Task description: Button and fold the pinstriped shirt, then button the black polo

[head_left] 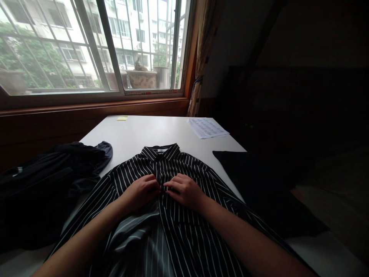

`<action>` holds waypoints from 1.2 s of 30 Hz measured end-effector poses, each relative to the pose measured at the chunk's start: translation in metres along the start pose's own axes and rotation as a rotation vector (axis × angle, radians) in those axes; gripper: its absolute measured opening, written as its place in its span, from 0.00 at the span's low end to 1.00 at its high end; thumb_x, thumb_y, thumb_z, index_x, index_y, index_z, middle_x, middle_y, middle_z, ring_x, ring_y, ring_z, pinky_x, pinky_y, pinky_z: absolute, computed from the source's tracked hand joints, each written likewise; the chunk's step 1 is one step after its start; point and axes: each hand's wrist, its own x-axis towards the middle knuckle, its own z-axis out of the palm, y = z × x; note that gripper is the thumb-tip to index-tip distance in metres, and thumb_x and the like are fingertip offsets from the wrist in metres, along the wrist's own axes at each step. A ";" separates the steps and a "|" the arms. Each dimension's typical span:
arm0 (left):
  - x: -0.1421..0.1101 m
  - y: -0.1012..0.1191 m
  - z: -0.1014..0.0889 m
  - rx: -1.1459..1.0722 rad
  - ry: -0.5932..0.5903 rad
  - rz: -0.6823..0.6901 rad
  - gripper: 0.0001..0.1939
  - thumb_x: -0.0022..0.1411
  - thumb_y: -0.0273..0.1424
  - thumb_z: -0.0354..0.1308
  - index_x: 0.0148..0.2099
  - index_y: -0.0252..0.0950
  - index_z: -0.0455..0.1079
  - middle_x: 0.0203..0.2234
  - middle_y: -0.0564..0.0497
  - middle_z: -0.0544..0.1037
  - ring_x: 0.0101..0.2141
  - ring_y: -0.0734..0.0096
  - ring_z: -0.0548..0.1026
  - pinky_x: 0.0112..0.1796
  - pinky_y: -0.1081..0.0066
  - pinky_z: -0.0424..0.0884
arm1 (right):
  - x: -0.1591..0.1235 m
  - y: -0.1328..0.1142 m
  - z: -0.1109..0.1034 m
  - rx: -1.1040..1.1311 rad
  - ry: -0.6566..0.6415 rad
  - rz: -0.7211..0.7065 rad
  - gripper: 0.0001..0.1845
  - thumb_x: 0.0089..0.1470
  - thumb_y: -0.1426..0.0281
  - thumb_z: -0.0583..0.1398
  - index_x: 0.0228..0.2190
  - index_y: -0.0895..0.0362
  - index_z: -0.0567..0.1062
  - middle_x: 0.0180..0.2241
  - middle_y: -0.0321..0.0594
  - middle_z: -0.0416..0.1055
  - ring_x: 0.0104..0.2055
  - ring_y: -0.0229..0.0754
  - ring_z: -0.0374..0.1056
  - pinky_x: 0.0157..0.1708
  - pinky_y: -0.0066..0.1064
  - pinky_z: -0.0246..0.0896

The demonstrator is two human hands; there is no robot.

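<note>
A black shirt with white stripes (187, 231) lies face up on the white table (155, 129), its collar (161, 151) pointing toward the window. The front is joined near the collar, while lower down it parts and shows the greyer inside of the cloth. My left hand (142, 188) is closed at the left edge of the shirt's front opening, fingers curled on the fabric. Just across the opening, my right hand (184, 190) has its fingers bent and pinched at the other front edge. Whether a button sits between the fingertips is hidden.
Dark clothing (52, 181) is heaped at the left. A folded dark cloth (259, 188) lies along the right side. Printed papers (207, 127) and a yellow sticky note (122, 118) rest toward the far edge, below a barred window (138, 46) with a curtain (200, 57).
</note>
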 end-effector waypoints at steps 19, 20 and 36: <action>0.002 0.002 0.000 -0.012 0.022 0.005 0.08 0.67 0.34 0.57 0.36 0.37 0.74 0.33 0.51 0.73 0.33 0.71 0.73 0.34 0.73 0.70 | 0.003 -0.005 0.006 -0.083 0.004 0.022 0.07 0.62 0.65 0.62 0.38 0.52 0.80 0.34 0.38 0.74 0.37 0.41 0.67 0.41 0.36 0.59; 0.002 0.003 -0.001 -0.029 0.024 -0.002 0.09 0.68 0.35 0.56 0.36 0.37 0.74 0.33 0.50 0.73 0.33 0.71 0.73 0.33 0.73 0.70 | 0.003 -0.005 0.006 -0.081 0.004 0.028 0.07 0.61 0.65 0.62 0.38 0.52 0.80 0.34 0.39 0.74 0.37 0.41 0.67 0.41 0.36 0.59; -0.013 -0.039 -0.015 0.002 0.092 0.029 0.13 0.69 0.30 0.54 0.52 0.42 0.76 0.54 0.47 0.77 0.59 0.59 0.68 0.58 0.53 0.67 | 0.000 0.001 0.000 -0.019 0.019 0.119 0.12 0.60 0.67 0.62 0.46 0.52 0.77 0.48 0.44 0.73 0.52 0.48 0.65 0.53 0.46 0.63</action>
